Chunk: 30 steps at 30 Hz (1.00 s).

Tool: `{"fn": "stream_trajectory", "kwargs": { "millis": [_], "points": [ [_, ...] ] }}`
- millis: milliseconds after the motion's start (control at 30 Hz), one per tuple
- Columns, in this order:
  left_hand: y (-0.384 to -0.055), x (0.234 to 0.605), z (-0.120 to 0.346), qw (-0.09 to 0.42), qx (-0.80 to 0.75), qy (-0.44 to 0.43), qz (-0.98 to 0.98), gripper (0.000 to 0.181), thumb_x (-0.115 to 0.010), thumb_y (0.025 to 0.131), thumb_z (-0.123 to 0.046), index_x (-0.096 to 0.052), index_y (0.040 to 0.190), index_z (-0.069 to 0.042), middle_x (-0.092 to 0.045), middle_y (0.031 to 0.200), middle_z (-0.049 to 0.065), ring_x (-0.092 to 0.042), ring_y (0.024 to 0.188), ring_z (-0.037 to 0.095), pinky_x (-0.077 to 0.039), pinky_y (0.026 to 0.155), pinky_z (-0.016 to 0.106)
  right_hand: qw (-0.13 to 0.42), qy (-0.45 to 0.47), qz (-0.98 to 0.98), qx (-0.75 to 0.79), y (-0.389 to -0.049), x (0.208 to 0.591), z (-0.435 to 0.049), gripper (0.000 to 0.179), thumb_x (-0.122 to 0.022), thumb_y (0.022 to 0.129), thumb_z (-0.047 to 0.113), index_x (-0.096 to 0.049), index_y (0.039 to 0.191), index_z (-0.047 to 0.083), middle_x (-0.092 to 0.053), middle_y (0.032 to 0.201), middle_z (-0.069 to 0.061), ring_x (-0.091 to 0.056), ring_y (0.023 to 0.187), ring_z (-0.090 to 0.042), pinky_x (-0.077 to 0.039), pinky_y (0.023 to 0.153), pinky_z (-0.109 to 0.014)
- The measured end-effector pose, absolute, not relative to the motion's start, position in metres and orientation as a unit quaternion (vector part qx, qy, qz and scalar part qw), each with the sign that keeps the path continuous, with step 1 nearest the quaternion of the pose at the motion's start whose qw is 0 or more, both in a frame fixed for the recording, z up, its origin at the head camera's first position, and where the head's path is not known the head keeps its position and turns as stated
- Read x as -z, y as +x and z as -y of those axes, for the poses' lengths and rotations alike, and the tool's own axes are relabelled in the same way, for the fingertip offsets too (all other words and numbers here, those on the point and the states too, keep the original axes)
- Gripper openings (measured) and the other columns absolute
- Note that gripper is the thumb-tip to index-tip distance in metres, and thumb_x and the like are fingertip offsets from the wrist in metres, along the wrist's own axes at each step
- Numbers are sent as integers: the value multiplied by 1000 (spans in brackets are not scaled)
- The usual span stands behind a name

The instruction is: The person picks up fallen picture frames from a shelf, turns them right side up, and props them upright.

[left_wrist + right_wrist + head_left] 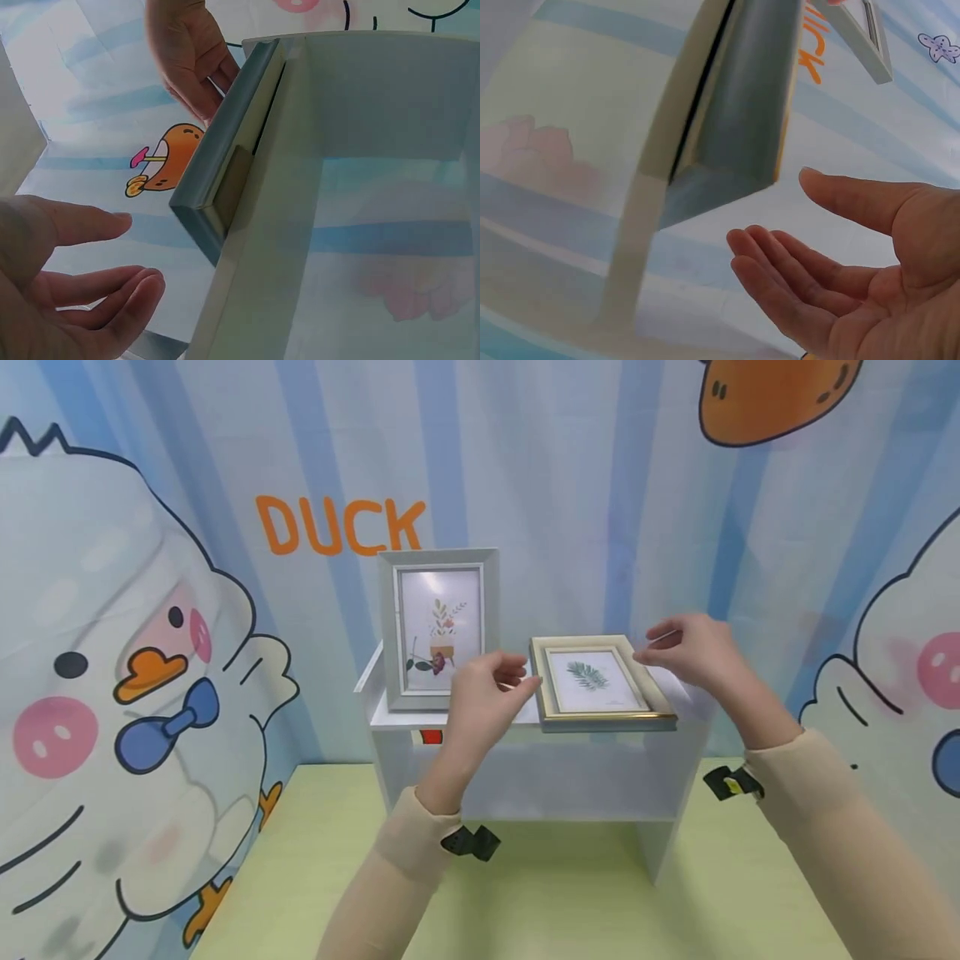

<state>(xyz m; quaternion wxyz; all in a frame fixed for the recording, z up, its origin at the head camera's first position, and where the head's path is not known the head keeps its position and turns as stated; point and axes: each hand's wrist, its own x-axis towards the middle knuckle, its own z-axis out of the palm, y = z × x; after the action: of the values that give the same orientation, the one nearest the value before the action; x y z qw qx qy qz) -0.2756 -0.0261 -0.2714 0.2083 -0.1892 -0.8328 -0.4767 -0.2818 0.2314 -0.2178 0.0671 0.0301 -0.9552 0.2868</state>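
Note:
A picture frame with a gold inner edge and a green leaf print (588, 681) lies flat on the white shelf unit (525, 781), its front edge jutting past the shelf top. My left hand (487, 697) hovers by its left side, thumb and fingers apart with nothing between them. On the other side my right hand (693, 647) is held near the frame's right edge, also holding nothing. The right wrist view shows the right palm (855, 277) facing the frame's corner with a gap. Left of it, a grey-white picture frame (386, 635) with a flower print stands upright, partly behind my left hand.
The shelf unit stands on a yellow-green surface (555, 893) against a blue-striped curtain (540, 485) with cartoon ducks and orange lettering. A red rose (438, 662) shows at the upright frame's lower part. Dark bands (471, 842) sit on both wrists.

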Motion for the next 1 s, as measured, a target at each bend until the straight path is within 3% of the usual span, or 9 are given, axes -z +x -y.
{"fn": "stream_trajectory", "kwargs": {
  "millis": [300,667,767,800,867,900,933,1000],
  "points": [
    [-273,285,11,134,458,-158,864,33,-72,84,-24,-67,111,-6,-69,97,4,-66,86,15,-56,69,23,49,17,969,-240,-275,232,-236,58,-62,89,36,-51,129,-5,-58,122,-27,-51,114,-43,-48,88,-55],
    [-272,286,2,124,446,-152,873,38,-69,87,-26,-63,119,-5,-69,111,9,-67,95,17,-57,74,25,6,57,975,-213,-279,238,-232,58,-59,92,33,-51,128,-12,-53,128,-31,-51,114,-45,-46,92,-55],
    [-272,287,1,135,438,-155,875,38,-67,87,-25,-63,119,-5,-70,108,8,-66,91,16,-56,75,26,7,64,973,-222,-279,239,-232,42,-58,92,31,-63,109,-7,-64,86,-24,-57,76,-34,-50,73,-44],
    [-272,288,1,141,438,-156,874,38,-68,87,-24,-63,119,-5,-70,107,8,-66,91,16,-56,75,26,7,64,972,-226,-279,239,-231,37,-58,92,31,-65,102,-4,-59,71,-16,-51,65,-27,-47,66,-39],
    [-272,288,0,149,442,-154,871,40,-68,87,-23,-62,121,-4,-70,107,8,-65,90,16,-56,76,27,4,63,971,-229,-279,238,-231,32,-58,93,30,-64,98,-1,-45,61,-5,-38,58,-18,-38,62,-34],
    [-272,289,0,152,446,-152,868,41,-68,87,-23,-61,122,-4,-70,108,8,-65,91,17,-56,77,27,2,60,972,-227,-280,238,-230,32,-57,93,29,-64,98,-1,-46,62,-5,-40,58,-20,-39,62,-35],
    [-272,290,-1,154,453,-150,865,42,-69,86,-23,-61,123,-4,-69,110,9,-65,93,17,-56,78,28,1,58,973,-225,-280,237,-229,37,-57,93,29,-63,108,-4,-56,70,-12,-49,64,-25,-45,67,-38],
    [-272,291,-1,156,469,-144,857,44,-69,86,-22,-60,124,-4,-68,113,10,-66,95,18,-57,79,28,1,54,974,-218,-280,236,-228,47,-57,93,28,-58,121,-9,-64,99,-25,-59,87,-38,-50,81,-48]
  ]
}}
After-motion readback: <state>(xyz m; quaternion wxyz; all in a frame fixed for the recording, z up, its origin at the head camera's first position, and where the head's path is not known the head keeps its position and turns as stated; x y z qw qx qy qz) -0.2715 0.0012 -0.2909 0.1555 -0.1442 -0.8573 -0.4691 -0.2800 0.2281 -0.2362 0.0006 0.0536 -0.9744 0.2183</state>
